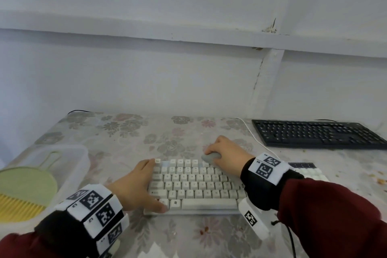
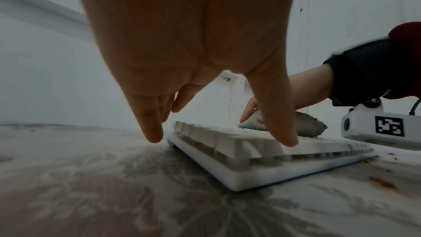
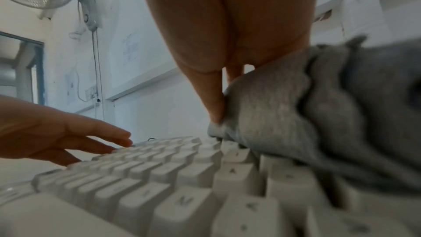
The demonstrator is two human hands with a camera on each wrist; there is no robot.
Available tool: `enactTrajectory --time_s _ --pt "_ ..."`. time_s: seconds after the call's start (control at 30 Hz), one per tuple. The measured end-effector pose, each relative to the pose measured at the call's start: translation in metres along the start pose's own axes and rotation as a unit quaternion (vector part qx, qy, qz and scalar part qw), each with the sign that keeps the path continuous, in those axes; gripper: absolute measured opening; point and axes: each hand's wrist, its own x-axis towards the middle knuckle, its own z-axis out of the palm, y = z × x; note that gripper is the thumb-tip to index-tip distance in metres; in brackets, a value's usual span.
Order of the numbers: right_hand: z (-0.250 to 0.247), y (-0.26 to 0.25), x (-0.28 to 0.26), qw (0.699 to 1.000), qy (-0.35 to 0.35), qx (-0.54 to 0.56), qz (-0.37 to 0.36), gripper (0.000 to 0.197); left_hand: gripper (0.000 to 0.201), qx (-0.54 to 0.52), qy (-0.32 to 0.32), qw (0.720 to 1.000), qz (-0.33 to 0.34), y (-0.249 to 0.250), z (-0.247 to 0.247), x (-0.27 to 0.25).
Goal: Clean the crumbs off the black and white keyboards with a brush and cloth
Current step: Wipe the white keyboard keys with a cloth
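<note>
- Table (image 1: 129, 132) with a flowery cover holds everything; a few crumbs (image 1: 380, 180) sit on its right side.
- Black keyboard (image 1: 318, 135) is at the far right, well apart from both hands.
- White keyboard (image 1: 194, 186) is front and center.
- Clear tub (image 1: 79, 153) on the left has a green dustpan (image 1: 25, 182) in it with a yellow brush (image 1: 18, 207) lying in the pan.
- Left hand (image 1: 136, 186) has straight, spread fingers resting on the white keyboard's left edge, thumb on a front-row key.
- Right hand (image 1: 226, 151) has fingers curled around a bunched grey cloth (image 1: 211, 158), pressing it on the top-right keys.
</note>
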Motion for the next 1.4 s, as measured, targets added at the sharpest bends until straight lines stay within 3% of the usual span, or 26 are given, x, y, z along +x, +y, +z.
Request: enactTrajectory --time_s 0.27,0.53,0.7,0.83,0.93,1.13,1.23,1.4 --pt "0.008 0.002 -0.01 0.999 -0.026 -0.004 -0.038 0.042 0.119 0.002 0.0 0.999 -0.033 0.007 0.007 0.001" --pt "0.011 0.003 -0.012 0.997 0.002 0.073 0.016 0.051 0.12 0.001 -0.01 0.999 -0.032 0.005 0.008 0.003" --pt "0.004 0.0 -0.005 0.998 0.06 0.028 0.007 0.045 0.119 0.002 -0.013 1.0 -0.022 0.005 0.008 0.003" --pt "0.012 -0.003 -0.008 0.998 0.047 -0.003 -0.045 0.031 0.12 0.0 -0.021 1.0 -0.019 0.004 0.007 0.005" --pt "0.015 -0.004 -0.013 0.995 0.066 0.044 -0.06 0.02 0.12 0.0 -0.022 1.0 -0.016 0.003 0.007 0.005" --pt "0.022 -0.009 -0.025 0.989 0.103 0.046 -0.096 0.022 0.12 -0.003 -0.024 1.0 -0.014 0.002 0.007 0.005" --pt "0.028 -0.012 -0.029 0.987 0.108 -0.019 -0.116 0.026 0.12 -0.006 -0.025 1.0 -0.013 0.002 0.007 0.005" --pt "0.026 -0.013 -0.029 0.993 0.085 0.03 -0.079 0.022 0.119 -0.006 -0.025 1.0 -0.014 0.002 0.007 0.005"
